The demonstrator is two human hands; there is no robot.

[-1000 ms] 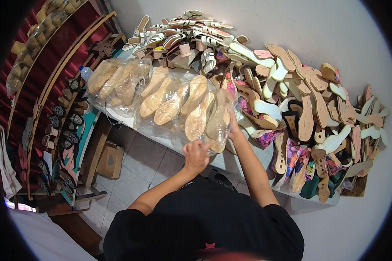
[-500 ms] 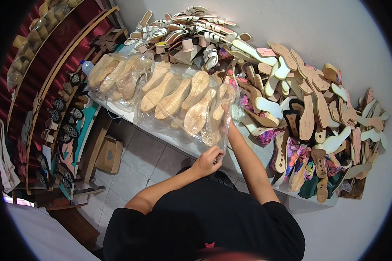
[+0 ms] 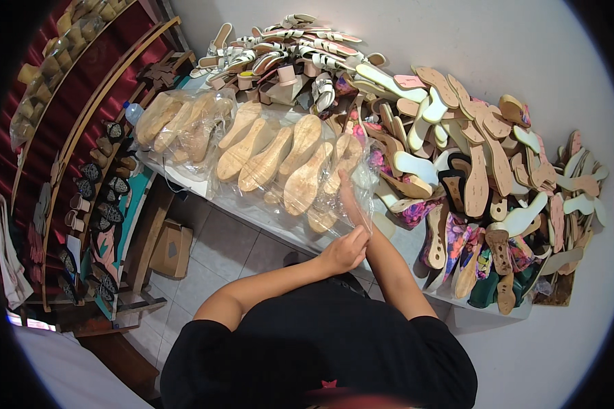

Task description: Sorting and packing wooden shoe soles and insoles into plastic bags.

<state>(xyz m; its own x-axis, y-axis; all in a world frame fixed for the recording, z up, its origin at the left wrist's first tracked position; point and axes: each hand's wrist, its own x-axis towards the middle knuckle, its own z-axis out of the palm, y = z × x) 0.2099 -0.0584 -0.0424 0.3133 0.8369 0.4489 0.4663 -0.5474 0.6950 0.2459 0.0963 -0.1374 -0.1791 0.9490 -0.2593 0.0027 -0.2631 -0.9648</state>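
A clear plastic bag (image 3: 269,198) of pale wooden shoe soles (image 3: 266,163) lies on the white table. My left hand (image 3: 348,250) is closed on the bag's near right edge, pinching the film. My right hand (image 3: 346,193) reaches inside the bag, seen through the plastic. Its thumb lies against a wooden sole (image 3: 348,151) at the right end, and the other fingers are mostly hidden behind that sole. Several more soles lie side by side to its left.
A second bag of wooden soles (image 3: 184,126) stands at the left. White sandals (image 3: 300,44) are piled behind. Loose soles and flowered wedges (image 3: 481,157) heap up at the right. Shoe racks (image 3: 109,170) line the left side; a cardboard box (image 3: 171,249) sits on the tiled floor.
My left hand has moved a little right with the bag's edge. Inside the bag, my right hand has shifted slightly left and nearer, and the right-end sole has turned to show more of its face.
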